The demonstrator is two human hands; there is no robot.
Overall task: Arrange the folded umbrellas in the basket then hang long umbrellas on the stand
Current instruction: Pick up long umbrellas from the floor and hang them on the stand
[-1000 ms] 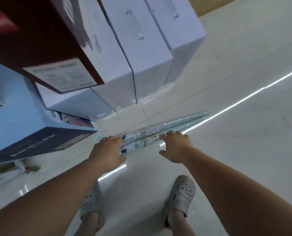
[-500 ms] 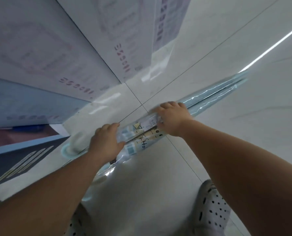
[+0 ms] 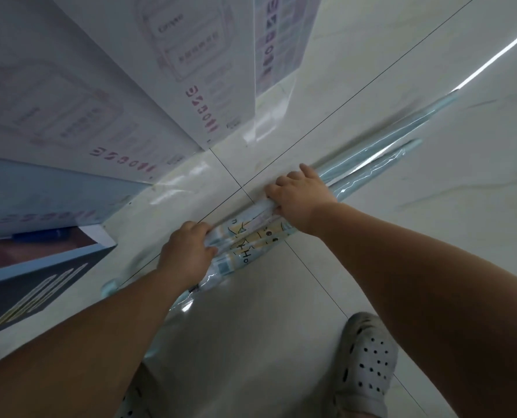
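A bundle of long pale-blue umbrellas (image 3: 381,158) in clear plastic sleeves lies diagonally on the white tiled floor, tips toward the upper right, curved handles (image 3: 110,287) at the lower left under my forearm. My left hand (image 3: 188,251) grips the bundle near its printed middle. My right hand (image 3: 299,193) grips it a little further toward the tips, fingers curled over the far side. No basket or stand is in view.
Tall white cardboard boxes (image 3: 130,86) with pink print stand close on the left and ahead. A blue box (image 3: 40,200) and a dark box (image 3: 34,294) sit at the left. My perforated shoe (image 3: 369,360) is on the floor at lower right.
My head has dropped closer to the floor and both hands have closed down onto the umbrella bundle; the right hand has slid further up along it.
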